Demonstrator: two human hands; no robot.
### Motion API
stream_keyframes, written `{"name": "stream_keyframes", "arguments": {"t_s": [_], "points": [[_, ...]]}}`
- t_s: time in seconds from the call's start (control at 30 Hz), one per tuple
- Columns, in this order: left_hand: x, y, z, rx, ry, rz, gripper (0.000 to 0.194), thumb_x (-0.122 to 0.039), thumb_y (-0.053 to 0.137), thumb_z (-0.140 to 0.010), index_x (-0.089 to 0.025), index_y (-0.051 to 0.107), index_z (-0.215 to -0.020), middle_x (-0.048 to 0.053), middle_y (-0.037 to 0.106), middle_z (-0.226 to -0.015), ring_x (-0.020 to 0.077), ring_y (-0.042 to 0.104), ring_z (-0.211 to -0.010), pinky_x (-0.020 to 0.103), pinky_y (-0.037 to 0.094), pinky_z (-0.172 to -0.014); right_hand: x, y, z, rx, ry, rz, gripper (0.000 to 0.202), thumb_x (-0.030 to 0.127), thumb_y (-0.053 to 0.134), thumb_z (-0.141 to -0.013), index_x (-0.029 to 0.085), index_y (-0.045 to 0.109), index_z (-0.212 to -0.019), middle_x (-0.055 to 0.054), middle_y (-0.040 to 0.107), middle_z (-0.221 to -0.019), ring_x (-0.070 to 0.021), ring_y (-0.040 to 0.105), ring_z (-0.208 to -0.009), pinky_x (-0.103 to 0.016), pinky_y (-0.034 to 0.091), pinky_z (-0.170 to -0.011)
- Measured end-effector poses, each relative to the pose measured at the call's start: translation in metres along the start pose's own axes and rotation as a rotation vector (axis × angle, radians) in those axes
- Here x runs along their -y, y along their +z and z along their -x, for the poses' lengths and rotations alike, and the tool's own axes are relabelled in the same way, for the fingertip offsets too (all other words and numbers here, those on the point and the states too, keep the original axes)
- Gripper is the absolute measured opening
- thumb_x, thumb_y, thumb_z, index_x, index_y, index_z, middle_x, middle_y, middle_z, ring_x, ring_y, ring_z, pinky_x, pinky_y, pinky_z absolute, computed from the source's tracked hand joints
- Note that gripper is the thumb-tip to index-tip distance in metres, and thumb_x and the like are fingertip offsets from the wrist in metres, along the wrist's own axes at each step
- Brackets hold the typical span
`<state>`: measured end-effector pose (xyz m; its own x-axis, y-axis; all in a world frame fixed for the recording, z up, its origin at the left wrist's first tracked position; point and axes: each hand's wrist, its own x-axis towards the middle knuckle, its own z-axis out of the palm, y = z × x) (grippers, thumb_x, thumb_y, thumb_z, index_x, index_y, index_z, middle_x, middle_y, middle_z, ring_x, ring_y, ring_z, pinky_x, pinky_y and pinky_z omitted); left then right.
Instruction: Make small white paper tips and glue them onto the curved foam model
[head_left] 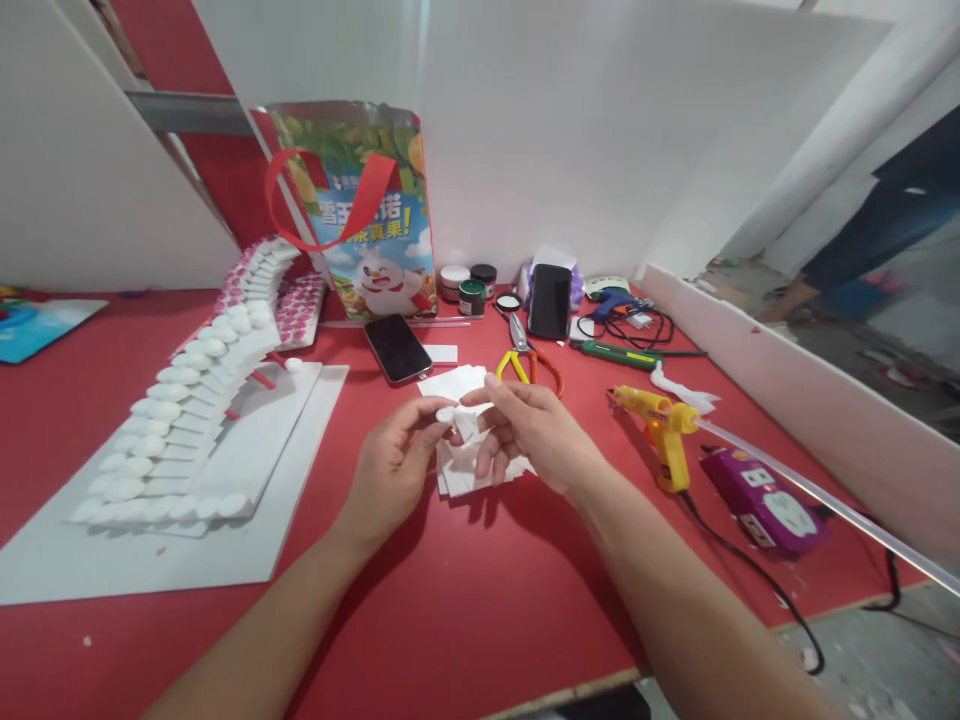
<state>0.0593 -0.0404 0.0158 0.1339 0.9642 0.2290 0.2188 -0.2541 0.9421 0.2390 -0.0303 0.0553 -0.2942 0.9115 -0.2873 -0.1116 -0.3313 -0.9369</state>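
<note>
The small white piece (466, 425) sits between 2 hands, the left hand (399, 455) pinching its edge, the right hand (529, 435) touching its other side, above white papers (472, 475).

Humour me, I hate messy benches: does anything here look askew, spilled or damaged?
The yellow glue gun's black cord droops over the red table's near edge, an awkward place for it. The white slips lie in a splayed pile rather than squared up. I see no spill or clear damage.
</note>
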Motion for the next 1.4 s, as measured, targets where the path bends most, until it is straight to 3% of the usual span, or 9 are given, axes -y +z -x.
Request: {"name": "stream_keyframes", "arguments": {"t_s": [0.1,0.23,0.53,0.7,0.93,1.13,1.27,1.4], "points": [[0.0023,-0.0013,-0.0003,-0.007,0.038,-0.026,0.018,-0.032,0.057,-0.098,-0.023,0.068,-0.109,0.003,0.077,-0.101,0.0178,0.072,-0.089,0.029,0.056,-0.083,0.0001,-0.0029,-0.0028,0.080,0.120,-0.161,0.032,0.047,0.058,-0.100,0.015,0.062,-0.104,-0.004,0.070,-0.068,-0.0156,0.065,-0.044,-0.022,0.046,-0.036],[0.0031,-0.0027,-0.0003,0.001,0.109,-0.062,0.021,-0.030,0.056,-0.099,-0.023,0.069,-0.113,0.005,0.076,-0.111,0.0194,0.071,-0.102,0.030,0.055,-0.092,-0.0036,-0.0021,-0.0036,0.151,0.088,-0.239,0.022,0.035,0.070,-0.092,0.012,0.068,-0.093,-0.007,0.075,-0.077,-0.0065,0.053,-0.042,-0.016,0.035,-0.034],[0.0007,-0.0028,-0.0005,-0.010,0.104,-0.074,0.023,-0.033,0.057,-0.099,-0.020,0.071,-0.111,0.007,0.076,-0.111,0.0223,0.071,-0.106,0.034,0.054,-0.097,-0.0024,-0.0026,-0.0012,0.149,0.069,-0.232,0.033,0.037,0.088,-0.074,0.012,0.077,-0.092,-0.003,0.071,-0.075,-0.0028,0.043,-0.044,-0.016,0.026,-0.034],[-0.0002,-0.0029,-0.0009,-0.027,0.074,-0.065,0.025,-0.036,0.058,-0.098,-0.019,0.071,-0.111,0.007,0.076,-0.111,0.0228,0.071,-0.107,0.034,0.054,-0.098,-0.0039,-0.0024,-0.0032,0.122,0.017,-0.212,0.034,0.032,0.087,-0.071,0.012,0.077,-0.097,-0.003,0.074,-0.073,-0.0030,0.044,-0.040,-0.018,0.026,-0.034],[-0.0007,-0.0013,0.0006,-0.017,0.029,-0.057,0.025,-0.037,0.056,-0.099,-0.021,0.071,-0.111,0.006,0.076,-0.110,0.0219,0.071,-0.098,0.032,0.056,-0.087,-0.0050,0.0011,-0.0019,-0.062,-0.081,-0.022,0.018,0.027,0.080,-0.075,0.014,0.067,-0.077,-0.001,0.073,-0.066,-0.0048,0.049,-0.039,-0.017,0.034,-0.035],[-0.0004,-0.0017,0.0013,-0.006,0.098,-0.121,0.022,-0.032,0.054,-0.100,-0.022,0.070,-0.112,0.006,0.075,-0.111,0.0213,0.069,-0.102,0.033,0.054,-0.092,-0.0023,0.0015,-0.0003,0.014,-0.029,-0.063,0.041,0.051,0.082,-0.077,0.014,0.066,-0.074,-0.007,0.076,-0.075,-0.0070,0.058,-0.044,-0.018,0.041,-0.036],[-0.0018,-0.0022,0.0011,0.014,0.134,-0.144,0.021,-0.028,0.052,-0.101,-0.022,0.069,-0.111,0.006,0.075,-0.111,0.0200,0.068,-0.102,0.032,0.054,-0.092,-0.0022,-0.0003,-0.0020,0.007,0.010,-0.078,0.042,0.047,0.092,-0.067,0.012,0.068,-0.074,-0.005,0.074,-0.073,-0.0065,0.057,-0.044,-0.017,0.039,-0.036],[-0.0015,-0.0023,0.0011,0.011,0.136,-0.151,0.021,-0.028,0.052,-0.101,-0.022,0.070,-0.110,0.006,0.075,-0.111,0.0199,0.069,-0.102,0.032,0.054,-0.091,-0.0028,-0.0013,-0.0032,0.015,0.015,-0.132,0.038,0.040,0.092,-0.064,0.012,0.068,-0.074,-0.005,0.075,-0.073,-0.0061,0.056,-0.044,-0.017,0.037,-0.035]]}}
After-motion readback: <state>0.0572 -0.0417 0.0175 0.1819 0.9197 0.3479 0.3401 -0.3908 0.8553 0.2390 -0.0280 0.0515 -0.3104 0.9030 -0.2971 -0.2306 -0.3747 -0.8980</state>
